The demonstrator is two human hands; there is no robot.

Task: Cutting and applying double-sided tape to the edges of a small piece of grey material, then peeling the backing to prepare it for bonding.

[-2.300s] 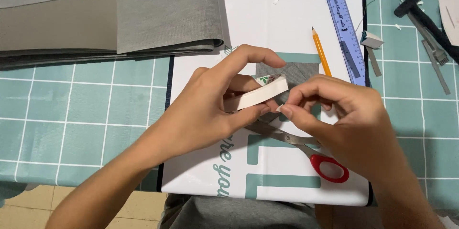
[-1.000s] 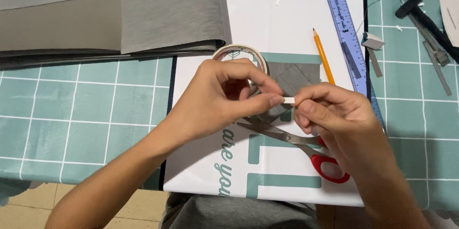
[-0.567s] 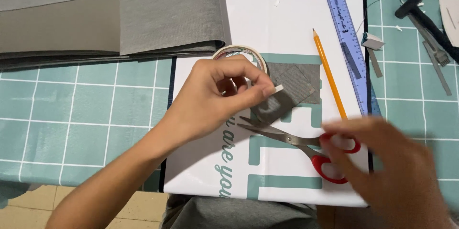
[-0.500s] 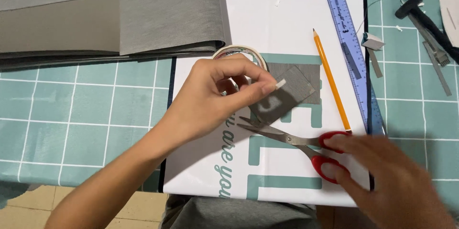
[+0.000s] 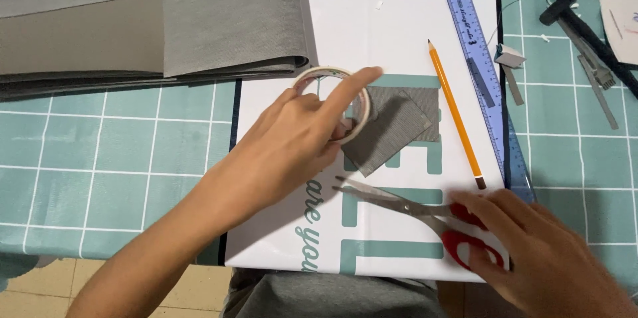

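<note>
My left hand (image 5: 292,142) holds a roll of pale tape (image 5: 319,73) against the white printed sheet (image 5: 392,25). Its index finger stretches across the top of the ring. Just right of the roll lie two small overlapping grey fabric pieces (image 5: 393,125). Below them a pair of scissors (image 5: 389,200) with red handles lies on the sheet, blades pointing left. My right hand (image 5: 538,255) is at the lower right, its fingers closed over the red handles.
An orange pencil (image 5: 456,113) and a blue ruler (image 5: 477,45) lie slanted right of the fabric pieces. A stack of folded grey fabric (image 5: 166,19) fills the upper left. Dark tools (image 5: 585,32) and a small clip (image 5: 509,57) sit at the upper right on the green cutting mat (image 5: 100,158).
My right hand let go of the tape end, dropped to the lower right and took the scissors' red handles. My left hand kept the roll and stretched its index finger over it.
</note>
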